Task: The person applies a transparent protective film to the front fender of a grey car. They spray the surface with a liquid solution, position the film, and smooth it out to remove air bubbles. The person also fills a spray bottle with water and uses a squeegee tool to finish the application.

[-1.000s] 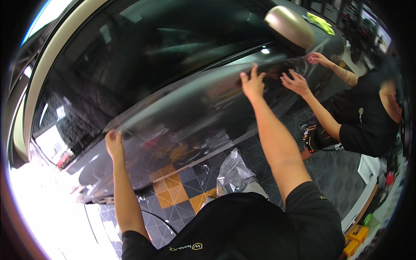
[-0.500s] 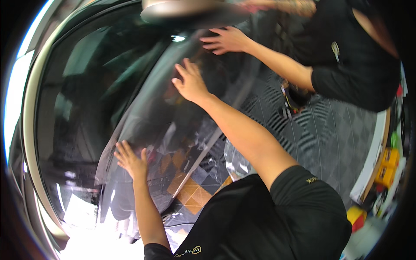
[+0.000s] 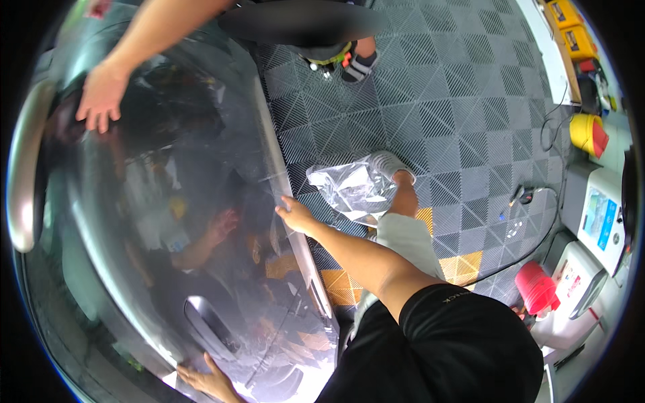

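Note:
A glossy dark grey car door [image 3: 154,221] with a recessed handle [image 3: 208,322] fills the left side. A thin clear film [image 3: 269,195] seems to lie over it, with faint creases and strong reflections. My left hand [image 3: 208,381] rests on the door near the handle, fingers stretched and thumb apart. At the door's lower edge, my right hand [image 3: 297,216] has its fingers bent at the film's margin, seemingly pinching it. Another person's hand [image 3: 104,97] lies spread on the door's upper part, near the side mirror [image 3: 30,168].
Crumpled clear plastic [image 3: 353,188] lies on the grey tiled floor [image 3: 437,121] beside my foot. Another person's foot [image 3: 361,66] stands farther off. To the right are a red bucket [image 3: 537,287], a yellow container [image 3: 588,134], a machine with a screen [image 3: 599,218] and a black cable [image 3: 510,265].
The view has swung from the window down to the door and floor. My right hand has gone from spread on the film to the door's lower edge. My left hand is near the handle.

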`<state>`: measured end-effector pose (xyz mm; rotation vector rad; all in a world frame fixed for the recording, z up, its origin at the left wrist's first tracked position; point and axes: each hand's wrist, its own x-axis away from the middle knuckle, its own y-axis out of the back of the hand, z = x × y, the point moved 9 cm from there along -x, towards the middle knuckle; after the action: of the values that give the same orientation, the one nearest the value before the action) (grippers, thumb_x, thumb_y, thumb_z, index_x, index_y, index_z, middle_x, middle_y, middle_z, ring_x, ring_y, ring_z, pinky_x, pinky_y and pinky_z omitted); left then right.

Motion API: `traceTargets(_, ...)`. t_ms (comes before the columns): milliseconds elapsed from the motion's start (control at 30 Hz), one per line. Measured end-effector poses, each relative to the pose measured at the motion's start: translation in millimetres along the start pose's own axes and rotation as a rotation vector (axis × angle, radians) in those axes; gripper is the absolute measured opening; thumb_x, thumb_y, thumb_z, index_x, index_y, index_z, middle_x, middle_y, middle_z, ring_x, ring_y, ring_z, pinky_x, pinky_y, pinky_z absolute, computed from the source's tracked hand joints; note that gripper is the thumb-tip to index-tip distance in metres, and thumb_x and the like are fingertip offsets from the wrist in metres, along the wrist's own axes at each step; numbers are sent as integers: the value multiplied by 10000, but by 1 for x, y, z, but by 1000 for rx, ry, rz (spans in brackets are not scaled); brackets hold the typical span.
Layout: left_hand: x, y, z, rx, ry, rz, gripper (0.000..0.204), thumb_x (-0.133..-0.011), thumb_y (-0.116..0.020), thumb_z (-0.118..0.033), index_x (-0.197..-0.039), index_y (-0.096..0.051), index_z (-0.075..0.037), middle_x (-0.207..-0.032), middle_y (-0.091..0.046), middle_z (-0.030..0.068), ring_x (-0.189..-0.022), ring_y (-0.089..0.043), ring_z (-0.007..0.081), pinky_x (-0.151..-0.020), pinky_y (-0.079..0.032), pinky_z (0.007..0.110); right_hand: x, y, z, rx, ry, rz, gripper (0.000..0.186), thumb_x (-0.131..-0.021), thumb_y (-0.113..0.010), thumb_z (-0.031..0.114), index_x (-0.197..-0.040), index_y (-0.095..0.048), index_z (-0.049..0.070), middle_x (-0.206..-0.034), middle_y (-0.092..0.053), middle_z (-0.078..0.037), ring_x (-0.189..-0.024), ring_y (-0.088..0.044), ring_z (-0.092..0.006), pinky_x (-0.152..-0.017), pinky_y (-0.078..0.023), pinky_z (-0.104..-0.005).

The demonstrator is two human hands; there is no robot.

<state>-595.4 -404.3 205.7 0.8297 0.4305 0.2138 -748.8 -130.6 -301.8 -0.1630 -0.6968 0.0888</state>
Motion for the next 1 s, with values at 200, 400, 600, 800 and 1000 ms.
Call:
traceTargets(200,12,28,-10,-55,138,243,1153,-796,-609,-719,-1495,-169,87,-1462,-230,406,-1372,-233,528,-1112,-267,603,-151,-27,-100,-355,-105,-31,708,-962,-442,507,-1495,-330,54,-1541,-286,-257,-1438,-277,-371,-1172,-247,-382)
traceTargets(400,2,4,-39,-51,177,292,1065,-835,-694,-561,-1480,-167,104,-1362,-388,348,-1273,-397,451,-1066,-336,567,-270,-68,-89,-583,-121,-74,785,-946,-383,621,-1517,-301,89,-1579,-239,-196,-1463,-224,-349,-1194,-179,-416)
traceTargets(600,12,8,-51,11,289,390,1060,-838,-686,-565,-1496,-145,67,-1278,-495,286,-1226,-454,396,-1043,-352,562,-248,-89,-81,-847,-167,181,753,-947,-510,537,-1506,-324,68,-1506,-415,-146,-1363,-427,-248,-1102,-340,-349)
traceTargets(800,0,8,-48,-52,169,395,1079,-818,-682,-606,-1495,-169,59,-1371,-397,317,-1296,-345,457,-1102,-247,598,-269,-46,-69,-221,-126,58,779,-934,-439,624,-1473,-382,65,-1500,-395,-202,-1403,-356,-342,-1141,-299,-407)
traceTargets(1000,13,-8,-25,-100,47,310,1109,-798,-685,-631,-1498,-179,65,-1468,-242,386,-1346,-293,503,-1107,-272,594,-212,41,-32,-98,7,-49,641,-980,-476,469,-1423,-429,8,-1420,-491,-212,-1329,-461,-310,-1103,-343,-364)
